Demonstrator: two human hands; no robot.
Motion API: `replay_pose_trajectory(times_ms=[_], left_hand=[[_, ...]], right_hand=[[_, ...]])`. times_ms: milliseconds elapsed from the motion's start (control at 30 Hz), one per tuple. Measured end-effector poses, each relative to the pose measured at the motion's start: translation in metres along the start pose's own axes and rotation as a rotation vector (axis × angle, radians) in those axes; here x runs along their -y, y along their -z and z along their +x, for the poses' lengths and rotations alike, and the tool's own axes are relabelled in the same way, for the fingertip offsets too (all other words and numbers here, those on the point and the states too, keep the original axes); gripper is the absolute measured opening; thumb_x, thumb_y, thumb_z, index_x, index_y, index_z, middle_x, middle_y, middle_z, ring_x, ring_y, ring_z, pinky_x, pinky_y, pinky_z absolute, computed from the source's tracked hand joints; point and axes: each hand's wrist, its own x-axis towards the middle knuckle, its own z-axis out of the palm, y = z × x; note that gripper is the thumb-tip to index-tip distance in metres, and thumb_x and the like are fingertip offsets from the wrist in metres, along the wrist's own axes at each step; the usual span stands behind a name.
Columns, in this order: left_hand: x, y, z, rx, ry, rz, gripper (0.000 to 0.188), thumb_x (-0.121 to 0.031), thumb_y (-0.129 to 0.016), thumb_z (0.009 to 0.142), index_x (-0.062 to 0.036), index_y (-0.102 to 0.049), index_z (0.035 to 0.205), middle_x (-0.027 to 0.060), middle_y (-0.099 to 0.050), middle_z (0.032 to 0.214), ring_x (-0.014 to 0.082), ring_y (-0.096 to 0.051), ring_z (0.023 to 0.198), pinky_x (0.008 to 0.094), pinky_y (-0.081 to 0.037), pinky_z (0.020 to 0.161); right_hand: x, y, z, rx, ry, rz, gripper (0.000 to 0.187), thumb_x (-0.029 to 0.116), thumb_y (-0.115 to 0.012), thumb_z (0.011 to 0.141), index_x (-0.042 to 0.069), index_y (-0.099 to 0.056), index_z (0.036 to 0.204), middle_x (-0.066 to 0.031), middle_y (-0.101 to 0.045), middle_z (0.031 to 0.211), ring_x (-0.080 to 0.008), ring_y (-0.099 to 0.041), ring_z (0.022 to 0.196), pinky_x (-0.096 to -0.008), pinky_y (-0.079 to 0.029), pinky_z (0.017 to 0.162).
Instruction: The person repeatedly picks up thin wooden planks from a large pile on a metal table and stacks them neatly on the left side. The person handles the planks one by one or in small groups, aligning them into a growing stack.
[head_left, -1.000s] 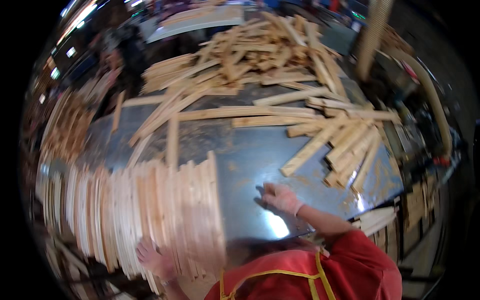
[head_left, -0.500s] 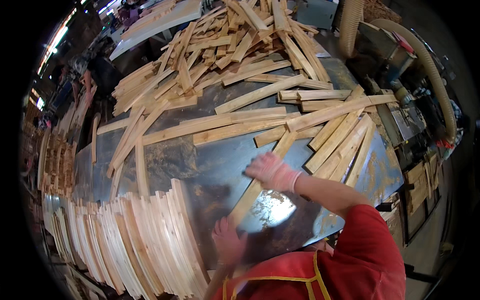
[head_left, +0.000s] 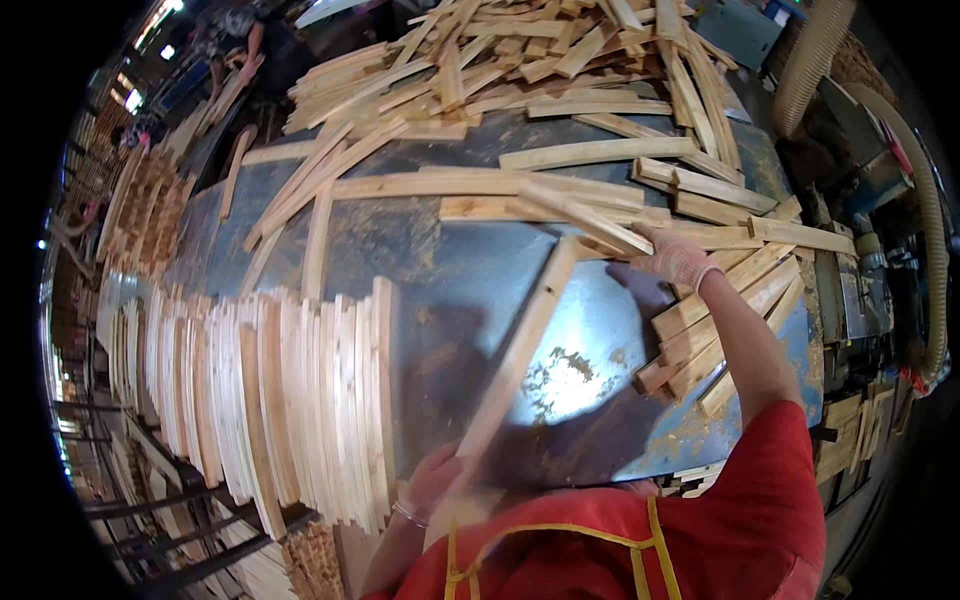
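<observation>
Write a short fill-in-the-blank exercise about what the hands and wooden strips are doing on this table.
1. The left hand grips the near end of a long pale wooden ____.
2. The right hand wears a ____ and reaches the loose wooden strips.
3. The neat row of wooden strips lies on the table's ____ side.

Missing words: strip; glove; left

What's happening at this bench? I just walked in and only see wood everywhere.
A person in a red top is sorting wooden slats on a metal table. The left hand holds one long slat by its near end, while the right hand reaches into the loose pile. A neat row of slats stands at the left.
</observation>
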Motion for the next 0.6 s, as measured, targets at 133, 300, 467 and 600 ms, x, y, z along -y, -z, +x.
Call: replay_pose_trajectory(times_ms=[133,300,467,600], left_hand=[[0.022,-0.011,-0.032,-0.082,-0.128,-0.206,0.041,-0.019,-0.06,0.107,-0.0043,-0.064,0.145,0.0041,-0.074,0.114,0.0108,-0.068,0.089,0.0269,-0.054,0.072],[0.048,-0.011,-0.053,-0.326,-0.111,0.385,0.045,-0.03,-0.066,0.101,-0.0098,-0.066,0.141,0.0105,-0.075,0.118,0.0247,-0.073,0.098,0.0378,-0.055,0.081],[0.014,-0.007,-0.09,-0.618,-0.315,1.312,0.066,-0.039,-0.074,0.092,-0.0002,-0.061,0.144,0.0163,-0.061,0.145,0.0316,-0.053,0.139,0.0501,-0.039,0.117],[0.016,0.017,-0.074,-0.821,-0.391,1.572,0.075,-0.044,-0.073,0.089,-0.0029,-0.055,0.149,0.0178,-0.054,0.153,0.0382,-0.045,0.146,0.0553,-0.035,0.12]], right_hand=[[0.074,-0.095,-0.049,0.206,-0.122,0.816,0.081,0.052,-0.08,0.093,-0.004,-0.058,0.148,-0.0183,-0.076,0.109,-0.0218,-0.071,0.101,-0.0407,-0.057,0.093],[0.232,-0.201,-0.099,0.284,-0.229,0.332,0.093,0.066,-0.069,0.093,-0.008,-0.053,0.149,-0.0316,-0.069,0.135,-0.0393,-0.068,0.127,-0.0454,-0.051,0.109],[0.31,-0.308,-0.111,0.365,0.013,0.399,0.102,0.061,-0.062,0.1,-0.008,-0.027,0.167,-0.0347,-0.055,0.155,-0.0433,-0.055,0.145,-0.0452,-0.04,0.122],[0.331,-0.298,-0.115,0.464,0.282,0.382,0.098,0.058,-0.066,0.096,-0.01,-0.036,0.161,-0.0329,-0.063,0.145,-0.042,-0.062,0.136,-0.0448,-0.047,0.114]])
